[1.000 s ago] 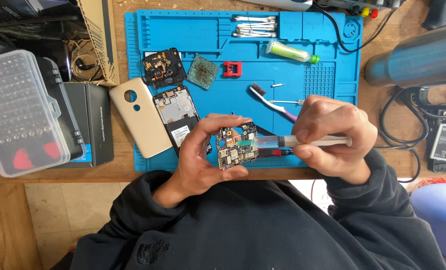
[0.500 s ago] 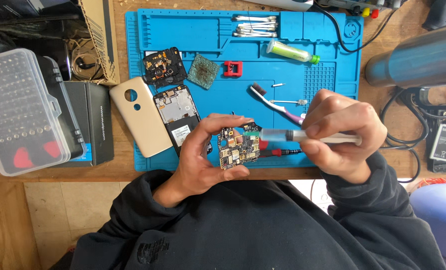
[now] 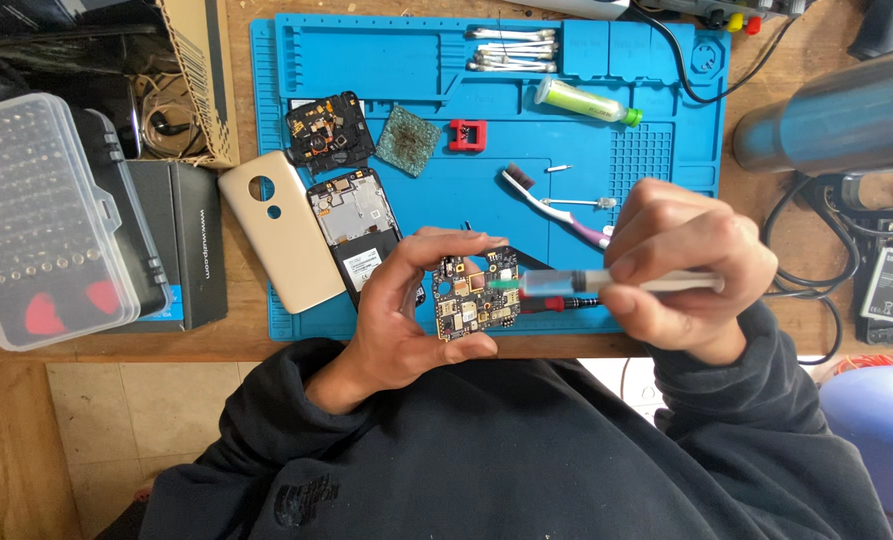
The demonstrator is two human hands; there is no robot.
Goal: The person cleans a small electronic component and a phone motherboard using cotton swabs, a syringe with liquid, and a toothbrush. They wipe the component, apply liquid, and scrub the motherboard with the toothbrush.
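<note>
While the left hand (image 3: 407,320) pinches a flat circuit board (image 3: 477,298), the right hand (image 3: 682,275) grips a translucent syringe (image 3: 607,283).

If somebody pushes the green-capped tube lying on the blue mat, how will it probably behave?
The green-capped tube looks round and lies on its side, so it would probably roll. It seems small and plastic, so likely light. The blue mat has raised ridges nearby, which may stop it.

Bare blue mat (image 3: 657,150) lies open beyond the hands, right of the toothbrush (image 3: 557,208). Leftward, the phone frame (image 3: 359,232), gold back cover (image 3: 287,243) and bit case (image 3: 42,215) crowd the way; a metal cylinder (image 3: 832,122) blocks the right.
</note>
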